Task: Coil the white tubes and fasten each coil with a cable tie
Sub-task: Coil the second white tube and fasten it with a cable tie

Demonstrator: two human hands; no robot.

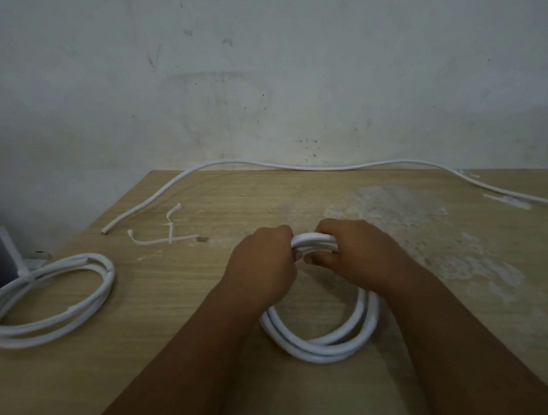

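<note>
A grey-white plaster wall (261,68), scuffed and marked, fills the upper half of the view. Below it stands a light wood-grain table (146,336) with pale dusty patches on its right side.

A long loose white tube (296,166) runs along the table's far edge against the wall. Its open cut end lies on the far left of the table, and its other end runs out of view on the right.

At the left edge of the table lies a finished coil of white tube (109,273), flat, in several loops. A white strap (23,272) binds it at its far side, with the tail sticking up.

A second coil of white tube (321,351) sits in the middle near the person, its near arc low by the table and its far arc between the hands. Both bare forearms reach in from the bottom.

The left hand (262,263) has its grip curled tight round the far arc of this coil. The right hand (358,251) grips the same bundle just beside it, fingers wrapped over and thumb beneath. A short stretch of the strands shows between the two hands. Whether a tie is on this coil cannot be told.

Two thin white cable ties (170,240) lie crossed on the table, between the loose tube's cut end and the hands.
</note>
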